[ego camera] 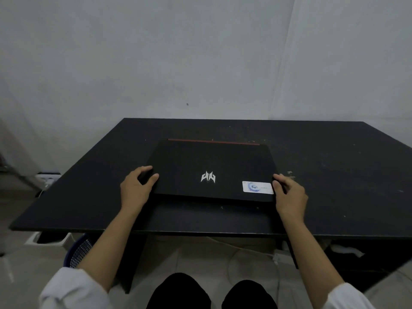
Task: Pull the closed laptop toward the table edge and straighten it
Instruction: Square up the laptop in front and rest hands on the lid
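Observation:
A closed black laptop (211, 161) lies on the black table (323, 166), near its middle. It has a silver logo, a white sticker at its near right corner and a red strip along its far edge. It sits slightly turned, its near edge slanting down to the right. My left hand (136, 188) grips the laptop's near left corner, thumb on the lid. My right hand (289, 195) holds the near right corner beside the sticker. A band of bare table lies between the laptop and the near edge.
A pale wall stands right behind the table. Under the table are a blue mesh basket (78, 253) and a white bin (51, 239) at the left, a white cable and power strip (278, 255) on the tiled floor, and my dark-clothed knees (211, 293).

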